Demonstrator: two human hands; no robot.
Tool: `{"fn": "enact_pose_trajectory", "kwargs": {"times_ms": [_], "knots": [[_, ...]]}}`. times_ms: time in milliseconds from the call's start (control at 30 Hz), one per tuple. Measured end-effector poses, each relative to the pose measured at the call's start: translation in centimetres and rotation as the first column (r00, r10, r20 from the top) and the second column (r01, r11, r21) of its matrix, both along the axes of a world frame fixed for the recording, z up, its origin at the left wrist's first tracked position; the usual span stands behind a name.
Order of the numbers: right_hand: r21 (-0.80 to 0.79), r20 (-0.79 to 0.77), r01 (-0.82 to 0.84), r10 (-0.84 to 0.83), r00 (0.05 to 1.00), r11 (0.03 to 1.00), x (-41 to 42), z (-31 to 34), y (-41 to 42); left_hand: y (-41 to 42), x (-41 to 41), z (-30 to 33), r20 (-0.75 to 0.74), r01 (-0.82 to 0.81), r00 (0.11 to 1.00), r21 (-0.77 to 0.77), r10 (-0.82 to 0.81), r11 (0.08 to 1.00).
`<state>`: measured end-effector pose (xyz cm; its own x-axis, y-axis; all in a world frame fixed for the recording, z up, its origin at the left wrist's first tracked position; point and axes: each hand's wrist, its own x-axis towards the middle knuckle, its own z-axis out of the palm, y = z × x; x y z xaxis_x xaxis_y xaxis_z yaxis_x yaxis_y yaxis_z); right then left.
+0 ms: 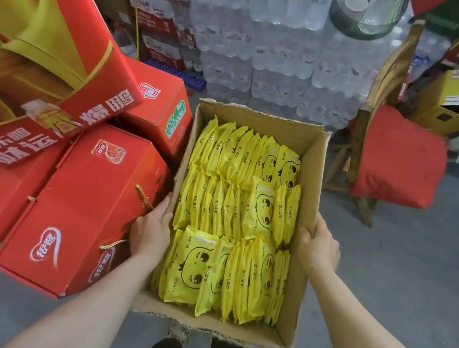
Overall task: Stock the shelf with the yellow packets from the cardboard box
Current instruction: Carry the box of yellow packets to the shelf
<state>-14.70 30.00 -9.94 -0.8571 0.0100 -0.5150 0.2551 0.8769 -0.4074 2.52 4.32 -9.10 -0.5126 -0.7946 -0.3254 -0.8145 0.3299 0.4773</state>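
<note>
The principal hazard is the stack of red gift cartons [85, 203] leaning at the left: it sits just beside the left wall of the cardboard box [310, 188], and the box could probably catch it if swung that way, bringing the cartons down. A second risk is loss of the load, since the box is held by its side walls only, with no visible support beneath; an uneven grip could tilt it and spill the contents. The left hand [150, 232] grips the left wall, fingers out of sight, thumb at the rim. The right hand [319, 248] grips the right wall, thumb hooked over the rim. The box is open-topped and nearly full of yellow packets [231, 223], standing on edge in three rows, a few turned face-up. No shelf is visible, so stocking has not begun.
</note>
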Motion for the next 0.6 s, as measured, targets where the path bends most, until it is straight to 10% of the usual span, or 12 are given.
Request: {"fn": "enact_pose_trajectory", "kwargs": {"times_ms": [600], "knots": [[-0.025, -0.116, 0.418, -0.418, 0.901, 0.908, 22.2, 5.4, 15.3, 9.0, 7.3, 3.5, 0.01, 0.556, 0.831, 0.023, -0.556, 0.831]]}}
